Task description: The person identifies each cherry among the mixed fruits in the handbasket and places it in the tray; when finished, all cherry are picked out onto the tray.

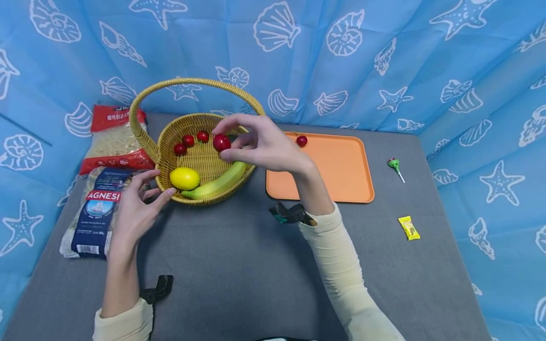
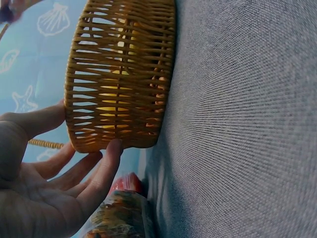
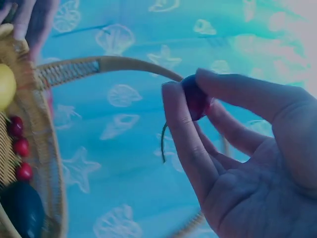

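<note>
A dark red cherry (image 1: 222, 142) with a thin stem (image 3: 163, 144) is pinched between the thumb and fingers of my right hand (image 1: 266, 144), over the wicker basket (image 1: 201, 202). My left hand (image 1: 138, 203) grips the basket's left end, its thumb and fingertips at the rim and wall. Inside lie several cherries (image 1: 188, 140), a yellow lemon (image 1: 185, 178) at the near left and a green-yellow banana (image 1: 217, 184) along the near wall. A dark, egg-shaped thing (image 3: 22, 210) in the basket shows in the right wrist view; my right hand mostly hides it in the head view.
Another cherry (image 1: 302, 140) rests on an orange tray (image 1: 337, 166) right of the basket. Farther right lie a green-wrapped lollipop (image 1: 394, 164) and a small yellow packet (image 1: 409, 228). Two pasta bags, one red (image 1: 113, 142) and one blue (image 1: 91, 213), lie left of the basket.
</note>
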A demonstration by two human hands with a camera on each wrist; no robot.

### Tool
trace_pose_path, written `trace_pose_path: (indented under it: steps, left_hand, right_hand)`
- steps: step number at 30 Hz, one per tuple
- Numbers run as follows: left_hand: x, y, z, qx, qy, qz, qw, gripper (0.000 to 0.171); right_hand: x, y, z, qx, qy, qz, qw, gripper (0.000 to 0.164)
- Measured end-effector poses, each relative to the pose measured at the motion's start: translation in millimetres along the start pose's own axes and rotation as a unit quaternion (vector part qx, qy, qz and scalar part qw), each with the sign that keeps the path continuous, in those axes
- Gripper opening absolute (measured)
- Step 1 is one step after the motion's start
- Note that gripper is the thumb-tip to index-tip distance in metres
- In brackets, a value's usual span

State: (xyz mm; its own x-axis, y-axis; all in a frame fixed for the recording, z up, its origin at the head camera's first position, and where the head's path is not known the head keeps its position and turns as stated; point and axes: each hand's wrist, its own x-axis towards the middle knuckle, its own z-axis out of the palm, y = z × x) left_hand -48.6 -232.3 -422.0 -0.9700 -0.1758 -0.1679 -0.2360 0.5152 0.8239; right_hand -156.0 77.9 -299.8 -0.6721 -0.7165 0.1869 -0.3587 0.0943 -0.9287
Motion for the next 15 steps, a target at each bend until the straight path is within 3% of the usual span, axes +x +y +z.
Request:
trace_pose_path:
  steps: [7, 15]
  left_hand:
    - [-0.6, -0.1, 0.8, -0.004, 0.003, 0.007, 1.0, 0.072]
    - [-1.0, 0.3, 0.6, 0.0, 0.003, 0.006, 1.0, 0.071]
  right_hand:
    - [-49, -6, -38, -0.026, 0.071, -0.046, 0.996, 0.039]
    - [-82, 20, -80, -0.051, 0.188, 0.017, 0.981, 0.029]
